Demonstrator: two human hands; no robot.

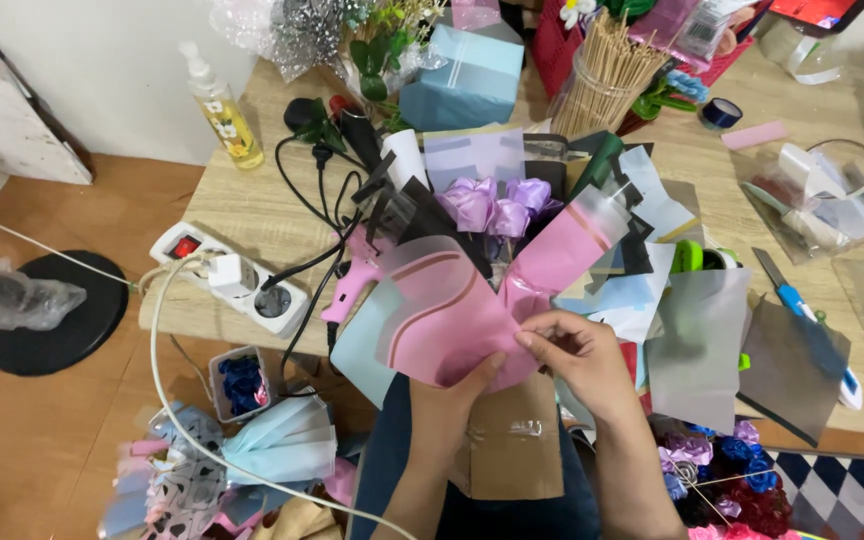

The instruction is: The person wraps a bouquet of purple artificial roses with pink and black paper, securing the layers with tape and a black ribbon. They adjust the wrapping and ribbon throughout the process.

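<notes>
Upright, bouquet [497, 270] tilting away, hand-held.

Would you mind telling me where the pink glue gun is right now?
In the head view, the pink glue gun lies on the wooden table, left of the pink wrapping paper, beside the white power strip.

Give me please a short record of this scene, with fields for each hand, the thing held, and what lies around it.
Left hand: left hand grips the bouquet from below
Right hand: right hand pinches the edge of the pink wrapping sheet
Held thing: bouquet with purple ribbon flowers in the middle
Left of it: pink glue gun, white power strip
Right of it: blue-handled cutter
Behind: jar of wooden sticks
Surface: wooden table
</notes>
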